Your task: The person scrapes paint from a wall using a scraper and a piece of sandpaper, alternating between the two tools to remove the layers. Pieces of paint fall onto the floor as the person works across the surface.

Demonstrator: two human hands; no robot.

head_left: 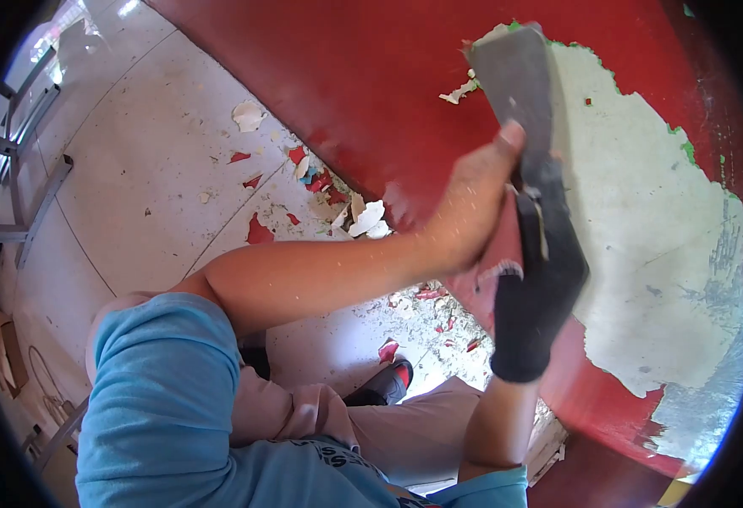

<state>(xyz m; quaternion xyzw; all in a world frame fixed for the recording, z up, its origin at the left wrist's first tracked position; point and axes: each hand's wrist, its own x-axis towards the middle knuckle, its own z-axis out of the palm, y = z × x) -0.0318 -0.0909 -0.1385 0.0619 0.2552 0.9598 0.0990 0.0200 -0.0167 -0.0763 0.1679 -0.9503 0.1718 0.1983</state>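
Observation:
A wide grey scraper blade (515, 80) lies against the red wall (371, 76), at the upper left edge of a pale patch (651, 229) where the paint is off. My left hand (481, 186), bare, is closed on the scraper, a finger or thumb pressed along the blade. Wrapped round the scraper's lower part is my right hand (545, 279), in a black glove. A reddish cloth-like piece (507, 241) shows between my two hands; its lower end is hidden. A curled flake (459, 91) hangs left of the blade.
Paint chips (367, 218) and dust lie on the tiled floor (160, 144) along the wall's foot. Metal frames (41, 203) stand at the far left, above a cardboard box (3, 351). My dark shoe (382, 385) is below my arms.

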